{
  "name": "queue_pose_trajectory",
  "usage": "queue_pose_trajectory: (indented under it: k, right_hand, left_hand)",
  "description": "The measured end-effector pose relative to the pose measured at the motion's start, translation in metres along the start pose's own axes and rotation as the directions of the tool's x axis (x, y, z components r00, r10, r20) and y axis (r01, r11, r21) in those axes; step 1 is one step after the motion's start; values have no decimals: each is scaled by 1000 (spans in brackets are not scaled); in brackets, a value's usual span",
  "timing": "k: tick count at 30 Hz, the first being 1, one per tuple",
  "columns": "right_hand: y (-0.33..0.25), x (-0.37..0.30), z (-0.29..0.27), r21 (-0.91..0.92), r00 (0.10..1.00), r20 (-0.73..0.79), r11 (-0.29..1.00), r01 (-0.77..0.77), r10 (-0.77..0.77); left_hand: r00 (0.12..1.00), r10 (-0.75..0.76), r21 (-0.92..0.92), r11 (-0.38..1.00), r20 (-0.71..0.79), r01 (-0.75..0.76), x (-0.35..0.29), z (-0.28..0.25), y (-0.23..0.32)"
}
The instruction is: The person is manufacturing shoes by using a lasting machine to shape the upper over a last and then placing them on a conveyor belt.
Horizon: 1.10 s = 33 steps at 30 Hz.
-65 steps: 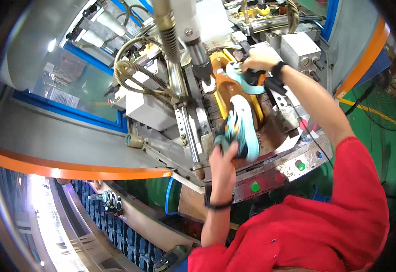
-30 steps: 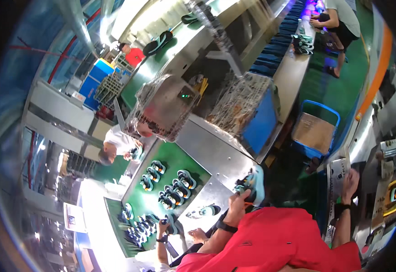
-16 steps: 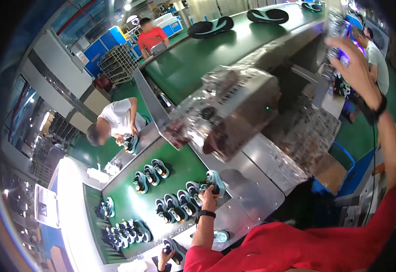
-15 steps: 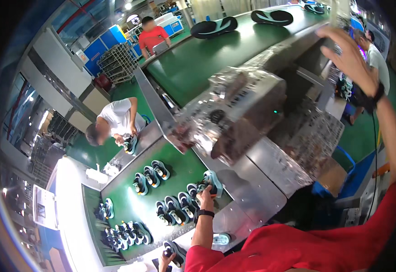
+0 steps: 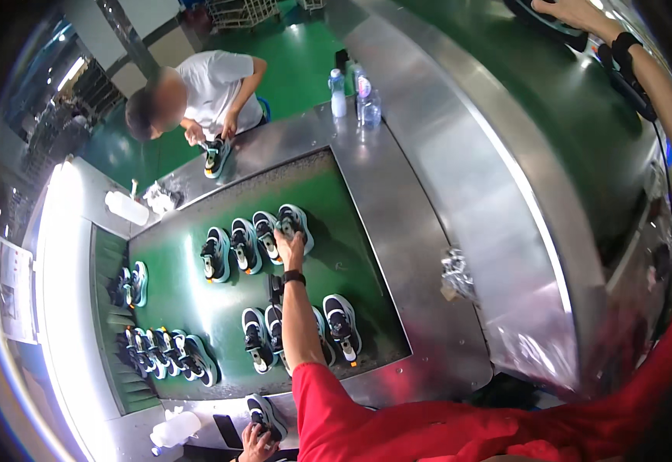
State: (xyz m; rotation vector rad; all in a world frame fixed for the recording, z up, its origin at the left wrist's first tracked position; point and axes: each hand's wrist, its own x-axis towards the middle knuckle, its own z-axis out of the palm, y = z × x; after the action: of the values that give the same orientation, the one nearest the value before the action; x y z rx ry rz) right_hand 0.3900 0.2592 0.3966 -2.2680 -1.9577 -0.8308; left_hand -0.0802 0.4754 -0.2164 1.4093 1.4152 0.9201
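My left hand point(image 5: 291, 248) is closed round the heel end of a black and pale-blue sneaker point(image 5: 296, 218), at the right end of the far row on the green belt. Beside it, touching or nearly so, stand several matching sneakers point(image 5: 243, 245). Under and around my left forearm is a nearer row, with one sneaker point(image 5: 341, 327) at its right end. My right hand point(image 5: 578, 14) reaches to the upper right, its fingers over the edge of a dark shoe point(image 5: 545, 25) on the upper green conveyor. The picture's edge cuts that shoe off partly.
Across the belt a person in white point(image 5: 216, 88) handles a sneaker point(image 5: 216, 156). At the lower edge another person's hand point(image 5: 256, 444) holds a sneaker point(image 5: 265, 416). Bottles point(image 5: 338, 94) stand on the metal edge. A metal-sided conveyor point(image 5: 497, 192) rises at right.
My left hand has carried its sneaker from beside the near row to the far row's right end. My right hand, open in the air before, is now on a dark shoe. The view has swung.
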Motion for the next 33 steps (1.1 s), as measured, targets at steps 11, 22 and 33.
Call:
queue_pose_trajectory:
  k: [11,22,33]
  right_hand:
    - [-32,-9,-5,145,922,208,922,-359,327]
    - [34,-112,-36,551,917,-170,806,-215,361]
    - [-8,-411,-244,804,612,-387,578,-143,690]
  left_hand:
    - [940,-110,-283,937,322,207,-197,2,61]
    - [423,-92,-272,638,902,720,-484,56,180]
    - [-189,488,-194,630,852,752,-559,94,391]
